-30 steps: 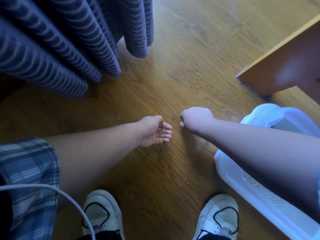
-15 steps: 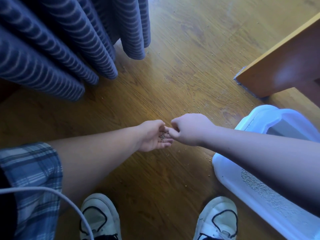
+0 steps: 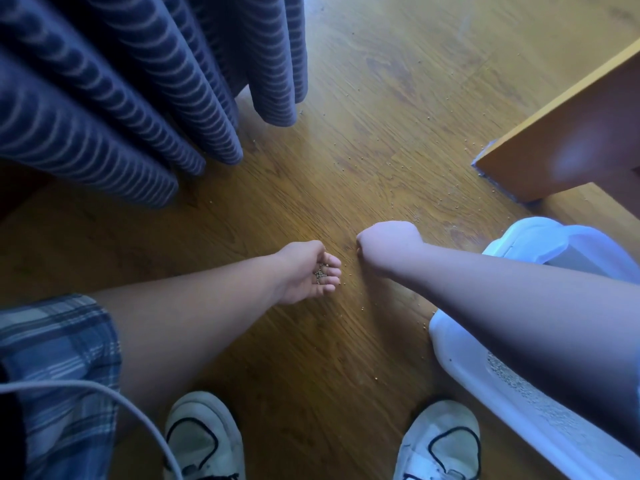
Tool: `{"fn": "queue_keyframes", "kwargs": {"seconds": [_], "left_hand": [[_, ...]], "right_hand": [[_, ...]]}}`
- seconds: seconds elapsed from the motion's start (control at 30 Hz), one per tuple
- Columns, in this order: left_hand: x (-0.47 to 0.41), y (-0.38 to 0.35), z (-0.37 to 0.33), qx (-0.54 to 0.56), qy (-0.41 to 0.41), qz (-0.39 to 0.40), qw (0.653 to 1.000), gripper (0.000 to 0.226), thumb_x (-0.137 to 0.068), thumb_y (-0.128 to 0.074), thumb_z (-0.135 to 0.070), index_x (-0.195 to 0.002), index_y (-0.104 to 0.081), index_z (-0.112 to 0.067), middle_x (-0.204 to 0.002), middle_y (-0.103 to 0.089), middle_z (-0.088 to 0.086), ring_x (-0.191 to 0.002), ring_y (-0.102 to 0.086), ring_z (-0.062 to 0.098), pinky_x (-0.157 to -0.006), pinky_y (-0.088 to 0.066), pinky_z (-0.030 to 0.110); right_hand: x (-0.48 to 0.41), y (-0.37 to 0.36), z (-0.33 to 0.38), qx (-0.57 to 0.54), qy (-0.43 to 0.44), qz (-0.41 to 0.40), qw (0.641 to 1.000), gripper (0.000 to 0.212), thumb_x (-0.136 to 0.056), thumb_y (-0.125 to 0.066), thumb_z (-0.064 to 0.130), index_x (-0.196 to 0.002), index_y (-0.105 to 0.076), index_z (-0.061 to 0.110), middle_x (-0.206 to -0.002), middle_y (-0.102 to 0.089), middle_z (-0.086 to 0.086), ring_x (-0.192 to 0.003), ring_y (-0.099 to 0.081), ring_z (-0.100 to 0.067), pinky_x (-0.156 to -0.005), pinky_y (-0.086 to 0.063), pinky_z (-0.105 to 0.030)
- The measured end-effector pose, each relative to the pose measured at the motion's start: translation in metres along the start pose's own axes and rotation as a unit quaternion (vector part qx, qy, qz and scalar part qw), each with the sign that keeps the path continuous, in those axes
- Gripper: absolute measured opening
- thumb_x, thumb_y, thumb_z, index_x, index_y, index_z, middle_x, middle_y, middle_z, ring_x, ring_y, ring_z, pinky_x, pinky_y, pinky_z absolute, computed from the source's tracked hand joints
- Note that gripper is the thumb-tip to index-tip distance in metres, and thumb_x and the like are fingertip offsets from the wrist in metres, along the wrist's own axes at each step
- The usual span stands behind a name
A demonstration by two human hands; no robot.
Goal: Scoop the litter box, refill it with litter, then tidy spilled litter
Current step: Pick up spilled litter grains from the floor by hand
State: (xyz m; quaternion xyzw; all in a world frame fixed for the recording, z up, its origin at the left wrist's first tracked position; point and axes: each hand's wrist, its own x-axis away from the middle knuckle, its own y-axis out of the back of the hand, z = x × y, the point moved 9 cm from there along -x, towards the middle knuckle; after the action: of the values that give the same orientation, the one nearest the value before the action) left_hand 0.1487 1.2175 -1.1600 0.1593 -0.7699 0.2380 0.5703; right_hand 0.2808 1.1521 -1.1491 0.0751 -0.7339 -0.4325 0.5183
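Observation:
My left hand [image 3: 301,275] is cupped palm up just above the wooden floor [image 3: 311,358], holding a small pile of grey litter granules [image 3: 320,271]. A little to its right, my right hand [image 3: 388,244] points down at the floor with its fingers curled under; its fingertips are hidden, so I cannot tell whether it pinches a granule. Loose litter grains [image 3: 391,178] lie scattered over the floor beyond both hands. The white litter box [image 3: 460,355] stands at the right under my right forearm, with litter [image 3: 509,375] showing inside.
Striped blue curtains [image 3: 138,98] hang at the upper left down to the floor. An orange wooden furniture panel [image 3: 571,140] stands at the upper right. My white shoes [image 3: 204,438] [image 3: 440,441] are at the bottom, and a grey cable [image 3: 104,393] crosses the lower left.
My right hand met my left hand half a second ago, over the cupped palm, and has now moved back right to the floor. The left hand stayed cupped with the granules.

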Motion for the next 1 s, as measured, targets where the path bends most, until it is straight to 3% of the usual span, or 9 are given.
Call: {"fn": "queue_keyframes", "kwargs": {"seconds": [0.23,0.33,0.43,0.5,0.57,0.67,0.83,0.9,1.0], "left_hand": [[0.003,0.003,0.007,-0.032,0.009,-0.017,0.999,0.037,-0.106,-0.033,-0.02,-0.113,-0.064,-0.002,-0.104,-0.068,0.016,-0.096,-0.068,0.025,-0.091,-0.058,0.04],[0.002,-0.002,0.01,-0.029,0.004,-0.006,1.0,0.037,-0.106,-0.032,-0.021,-0.113,-0.062,-0.001,-0.111,-0.067,0.018,-0.101,-0.068,0.027,-0.091,-0.057,0.04],[0.002,-0.012,0.006,0.021,-0.014,0.041,0.999,0.036,-0.106,-0.032,-0.022,-0.116,-0.061,-0.002,-0.109,-0.068,0.019,-0.098,-0.066,0.027,-0.084,-0.059,0.04],[0.004,-0.021,0.003,0.046,-0.017,0.085,0.995,0.034,-0.105,-0.033,-0.018,-0.109,-0.063,-0.003,-0.091,-0.071,0.014,-0.079,-0.068,0.021,-0.063,-0.059,0.032],[0.005,-0.023,0.004,0.046,-0.01,0.092,0.995,0.031,-0.102,-0.031,-0.014,-0.093,-0.06,-0.007,-0.07,-0.064,0.006,-0.056,-0.061,0.014,-0.048,-0.05,0.022],[0.002,-0.02,0.0,0.033,-0.018,0.06,0.997,0.03,-0.103,-0.029,-0.017,-0.095,-0.057,-0.008,-0.071,-0.058,0.006,-0.058,-0.055,0.015,-0.056,-0.049,0.026],[-0.001,-0.004,-0.006,0.024,-0.027,-0.017,0.999,0.026,-0.101,-0.03,-0.014,-0.098,-0.054,-0.007,-0.07,-0.049,0.007,-0.059,-0.046,0.017,-0.061,-0.04,0.027],[0.0,-0.005,-0.007,0.02,-0.024,-0.018,0.999,0.025,-0.101,-0.03,-0.014,-0.101,-0.054,-0.007,-0.07,-0.05,0.007,-0.06,-0.046,0.018,-0.061,-0.041,0.028],[-0.002,-0.007,-0.004,0.01,-0.017,-0.013,1.0,0.026,-0.101,-0.029,-0.016,-0.102,-0.054,-0.007,-0.07,-0.05,0.007,-0.06,-0.046,0.017,-0.062,-0.042,0.028]], "right_hand": [[0.003,0.003,-0.001,-0.042,0.023,0.0,0.999,0.02,-0.098,-0.048,0.031,-0.098,-0.067,0.022,-0.083,-0.06,0.004,-0.079,-0.058,-0.023,-0.065,-0.047,-0.03],[0.014,0.017,0.005,-0.131,0.029,-0.044,0.99,0.022,-0.093,-0.051,0.036,-0.078,-0.06,0.022,-0.07,-0.056,0.006,-0.071,-0.057,-0.022,-0.061,-0.045,-0.028],[0.042,0.041,0.032,-0.172,0.097,-0.101,0.975,0.024,-0.087,-0.049,0.037,-0.07,-0.053,0.021,-0.064,-0.058,0.004,-0.062,-0.055,-0.02,-0.055,-0.045,-0.027],[0.059,0.047,0.051,-0.149,0.147,-0.117,0.971,0.018,-0.086,-0.046,0.039,-0.076,-0.05,0.025,-0.07,-0.059,0.004,-0.066,-0.057,-0.021,-0.057,-0.047,-0.029],[0.065,0.046,0.059,-0.117,0.178,-0.145,0.966,0.017,-0.088,-0.043,0.044,-0.08,-0.049,0.03,-0.077,-0.057,0.007,-0.074,-0.057,-0.02,-0.061,-0.05,-0.032],[0.053,0.037,0.04,-0.09,0.139,-0.168,0.972,0.03,-0.094,-0.041,0.048,-0.101,-0.057,0.024,-0.1,-0.057,0.0,-0.094,-0.053,-0.024,-0.077,-0.048,-0.038],[0.03,0.0,0.011,-0.067,0.073,-0.057,0.993,0.054,-0.098,-0.04,0.053,-0.138,-0.044,0.016,-0.155,-0.033,-0.013,-0.14,-0.032,-0.042,-0.109,-0.035,-0.051],[0.035,0.006,0.016,-0.046,0.086,-0.09,0.991,0.045,-0.099,-0.04,0.049,-0.131,-0.046,0.017,-0.141,-0.047,-0.011,-0.121,-0.052,-0.038,-0.089,-0.044,-0.042],[0.04,0.016,0.02,-0.075,0.082,-0.141,0.984,0.022,-0.1,-0.046,0.032,-0.117,-0.046,0.019,-0.111,-0.056,-0.004,-0.094,-0.063,-0.031,-0.065,-0.035,-0.035]]}}
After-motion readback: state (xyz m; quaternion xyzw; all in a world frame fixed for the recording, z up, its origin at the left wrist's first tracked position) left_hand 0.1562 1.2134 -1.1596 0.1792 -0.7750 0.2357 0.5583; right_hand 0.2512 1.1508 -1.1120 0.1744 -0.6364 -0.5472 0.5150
